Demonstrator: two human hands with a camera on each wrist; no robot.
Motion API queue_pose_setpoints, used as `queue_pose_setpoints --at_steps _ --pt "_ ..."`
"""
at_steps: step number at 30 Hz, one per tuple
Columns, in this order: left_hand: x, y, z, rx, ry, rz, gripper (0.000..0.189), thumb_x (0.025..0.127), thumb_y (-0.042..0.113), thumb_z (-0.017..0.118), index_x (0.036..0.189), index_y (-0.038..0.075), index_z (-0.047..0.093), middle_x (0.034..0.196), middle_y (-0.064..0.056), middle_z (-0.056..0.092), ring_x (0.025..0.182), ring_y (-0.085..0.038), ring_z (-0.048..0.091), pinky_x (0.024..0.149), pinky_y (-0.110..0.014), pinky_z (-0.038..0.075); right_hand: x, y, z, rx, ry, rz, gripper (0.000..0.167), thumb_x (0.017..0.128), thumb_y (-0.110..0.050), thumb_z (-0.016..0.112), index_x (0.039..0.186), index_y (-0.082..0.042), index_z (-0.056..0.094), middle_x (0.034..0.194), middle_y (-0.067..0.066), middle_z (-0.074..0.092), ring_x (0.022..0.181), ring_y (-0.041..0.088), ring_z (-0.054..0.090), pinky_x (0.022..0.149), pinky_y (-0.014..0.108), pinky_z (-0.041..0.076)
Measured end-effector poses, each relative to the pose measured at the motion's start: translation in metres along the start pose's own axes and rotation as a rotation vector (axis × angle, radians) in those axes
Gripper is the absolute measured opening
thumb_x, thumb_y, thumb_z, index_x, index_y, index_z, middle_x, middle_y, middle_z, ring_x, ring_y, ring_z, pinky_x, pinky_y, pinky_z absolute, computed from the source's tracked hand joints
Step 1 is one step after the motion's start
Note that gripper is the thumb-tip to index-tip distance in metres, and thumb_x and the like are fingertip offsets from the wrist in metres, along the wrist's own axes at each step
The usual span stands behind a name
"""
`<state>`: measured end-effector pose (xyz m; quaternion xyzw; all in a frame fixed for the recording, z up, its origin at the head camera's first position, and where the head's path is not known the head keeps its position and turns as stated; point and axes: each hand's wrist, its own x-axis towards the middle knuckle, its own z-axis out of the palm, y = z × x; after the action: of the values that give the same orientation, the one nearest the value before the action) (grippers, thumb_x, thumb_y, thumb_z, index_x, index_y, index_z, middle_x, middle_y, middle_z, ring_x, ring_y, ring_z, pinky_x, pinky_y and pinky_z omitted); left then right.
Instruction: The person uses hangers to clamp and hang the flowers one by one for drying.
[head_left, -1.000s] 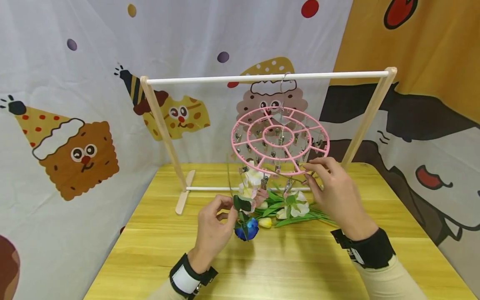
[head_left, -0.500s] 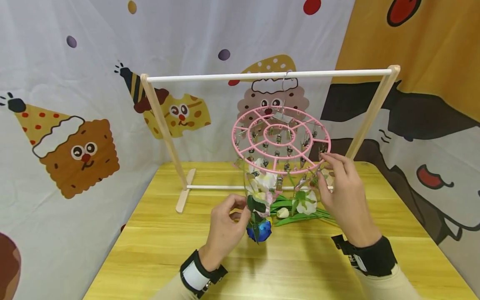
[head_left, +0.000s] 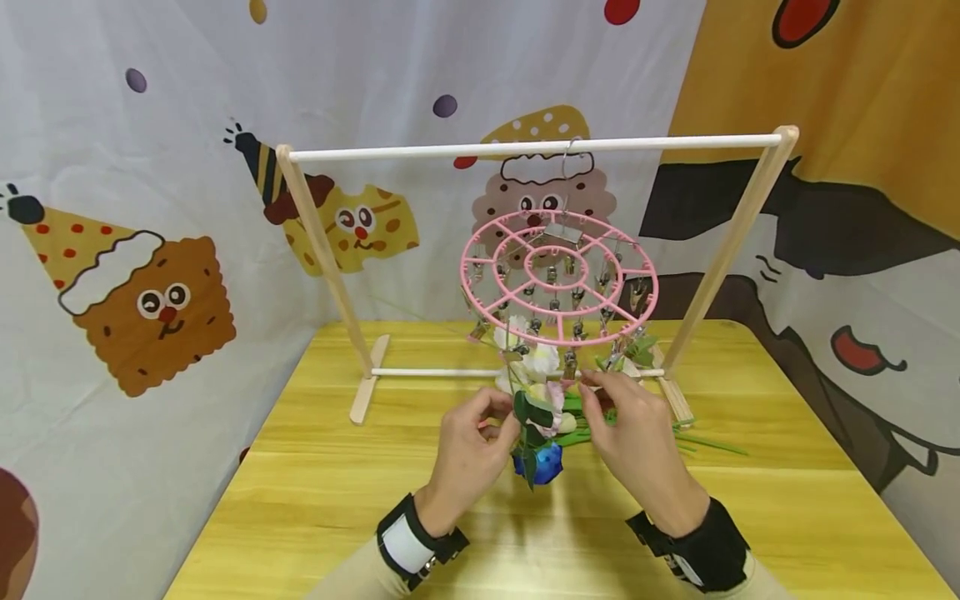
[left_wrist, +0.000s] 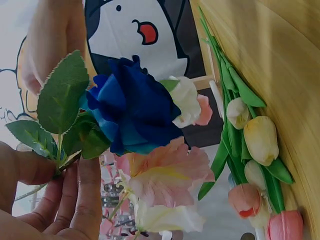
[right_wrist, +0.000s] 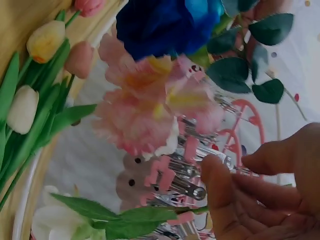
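The left hand (head_left: 474, 442) pinches the leafy stem of a blue artificial rose (left_wrist: 132, 107) between thumb and fingers, with the bloom hanging downward. A pink clip hanger (head_left: 647, 317) hangs from the rack, with metal clips (head_left: 570, 364) dangling below its rings. The right hand (head_left: 637, 433) is raised close to the front clips, thumb and index finger apart around a clip's end in the right wrist view. A pink and yellow flower (right_wrist: 155, 102) hangs beside the rose. White flowers (head_left: 542, 358) hang under the ring's front left.
The wooden rack's white top bar (head_left: 420, 153) spans above the table (head_left: 315, 500). Several artificial tulips (left_wrist: 260, 140) with green stems lie on the tabletop behind the hands. A printed curtain (head_left: 360, 75) stands behind the rack.
The right hand has come away from the hanger's right rim and moved left and down to the front clips. The left hand has shifted right with the blue rose.
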<state>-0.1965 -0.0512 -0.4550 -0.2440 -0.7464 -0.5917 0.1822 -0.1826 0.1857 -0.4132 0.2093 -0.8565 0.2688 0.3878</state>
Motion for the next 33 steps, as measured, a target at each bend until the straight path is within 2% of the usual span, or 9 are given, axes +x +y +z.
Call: queue_pose_setpoints --at_steps 4,8,12,15,18,21,27,31,33 --pt "0.001 0.000 0.004 0.009 -0.017 -0.007 0.016 0.105 -0.004 0.077 0.112 0.010 0.079 0.103 -0.009 0.085 0.091 -0.013 0.080 0.070 -0.026 0.071 0.004 0.000 0.010 0.032 -0.072 0.117 0.039 0.105 -0.001 0.084 0.142 0.011 0.076 0.123 0.027 0.086 0.082 0.030 0.086 0.064 0.044 0.071" --pt "0.003 -0.001 0.008 0.024 -0.028 -0.008 0.015 0.106 -0.002 0.077 0.113 0.011 0.080 0.101 -0.007 0.085 0.088 -0.010 0.079 0.069 -0.026 0.070 0.008 0.004 0.020 0.105 -0.112 0.205 0.047 0.110 -0.007 0.081 0.152 0.010 0.069 0.119 0.025 0.087 0.085 0.032 0.088 0.070 0.049 0.073" --pt "0.004 -0.002 0.011 0.019 -0.053 -0.031 0.015 0.106 -0.002 0.077 0.113 0.011 0.079 0.101 -0.006 0.085 0.087 -0.008 0.077 0.071 -0.029 0.071 0.009 0.009 0.030 0.179 -0.096 0.260 0.041 0.111 -0.008 0.081 0.147 0.007 0.073 0.110 0.018 0.089 0.084 0.028 0.088 0.072 0.036 0.073" --pt "0.004 -0.003 0.013 0.006 -0.068 -0.054 0.015 0.106 -0.003 0.076 0.114 0.011 0.079 0.104 -0.007 0.085 0.090 -0.009 0.078 0.076 -0.029 0.072 0.010 0.013 0.035 0.212 -0.057 0.283 0.033 0.110 -0.012 0.083 0.139 0.003 0.077 0.100 0.012 0.087 0.076 0.021 0.083 0.067 0.021 0.065" --pt "0.005 -0.002 0.015 -0.016 -0.078 -0.072 0.015 0.107 -0.003 0.075 0.115 0.009 0.079 0.107 -0.009 0.085 0.093 -0.012 0.080 0.080 -0.030 0.073 0.013 0.015 0.037 0.269 -0.016 0.292 0.030 0.110 -0.013 0.083 0.135 0.002 0.079 0.090 0.009 0.086 0.070 0.018 0.079 0.063 0.015 0.058" --pt "0.006 0.000 0.017 -0.049 -0.093 -0.097 0.015 0.107 -0.004 0.075 0.116 0.008 0.079 0.108 -0.011 0.085 0.095 -0.015 0.080 0.083 -0.032 0.075 0.015 0.017 0.036 0.352 0.000 0.312 0.026 0.111 -0.014 0.082 0.133 -0.001 0.081 0.086 0.008 0.085 0.070 0.016 0.079 0.063 0.015 0.059" --pt "0.007 0.005 0.021 -0.064 -0.123 -0.104 0.014 0.108 -0.004 0.076 0.117 0.007 0.079 0.108 -0.012 0.085 0.096 -0.017 0.082 0.081 -0.027 0.074 0.017 0.022 0.030 0.512 -0.043 0.408 0.022 0.112 -0.017 0.081 0.132 -0.008 0.085 0.096 0.013 0.087 0.079 0.007 0.079 0.065 0.018 0.059" --pt "0.008 0.005 0.026 -0.053 -0.134 -0.112 0.014 0.109 -0.002 0.076 0.118 0.008 0.080 0.106 -0.011 0.084 0.095 -0.014 0.080 0.079 -0.024 0.072 0.019 0.022 0.026 0.637 -0.072 0.495 0.027 0.112 -0.017 0.082 0.133 -0.001 0.082 0.103 0.018 0.087 0.084 0.008 0.083 0.075 0.024 0.070" --pt "0.007 0.004 0.027 -0.050 -0.138 -0.123 0.013 0.110 -0.001 0.076 0.118 0.009 0.080 0.106 -0.010 0.084 0.094 -0.012 0.079 0.077 -0.023 0.071 0.020 0.022 0.025 0.686 -0.080 0.548 0.030 0.112 -0.019 0.083 0.133 0.001 0.080 0.103 0.014 0.088 0.084 0.011 0.085 0.077 0.027 0.072"
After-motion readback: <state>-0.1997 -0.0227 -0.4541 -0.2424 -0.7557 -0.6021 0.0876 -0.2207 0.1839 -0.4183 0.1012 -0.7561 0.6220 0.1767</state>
